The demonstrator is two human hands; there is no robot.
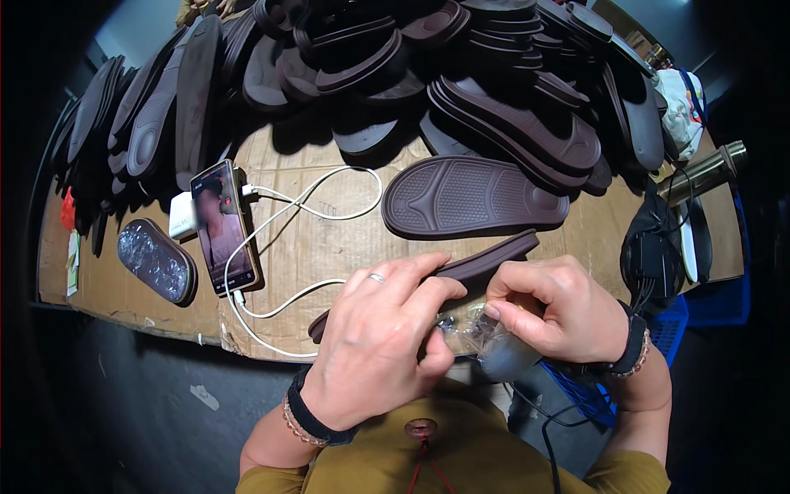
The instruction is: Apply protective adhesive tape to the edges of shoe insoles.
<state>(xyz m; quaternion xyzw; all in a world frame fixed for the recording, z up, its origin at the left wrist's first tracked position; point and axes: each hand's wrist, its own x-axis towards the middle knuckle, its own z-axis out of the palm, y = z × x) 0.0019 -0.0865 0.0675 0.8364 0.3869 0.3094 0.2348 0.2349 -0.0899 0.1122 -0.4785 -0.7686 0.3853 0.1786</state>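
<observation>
A dark brown shoe sole (494, 257) stands tilted on its edge near the front of the table. My left hand (383, 337) lies across it with bent fingers gripping it, hiding its middle. Between thumb and forefinger, my right hand (564, 309) pinches crinkled clear plastic film (473, 329) just beside the sole. The film hangs down below my fingers, and I cannot tell how it is fixed to the sole. Farther back, another brown sole (473, 198) lies flat, its patterned face up. At the left rests a sole wrapped in shiny clear film (156, 259).
Dark soles (354, 70) are heaped along the back of the cardboard-covered table (284, 165). A phone (222, 226) with a white cable (317, 212) leans against a white block (183, 216). At the right are a metal flask (704, 173), a black corded device (654, 255) and a blue crate (671, 329).
</observation>
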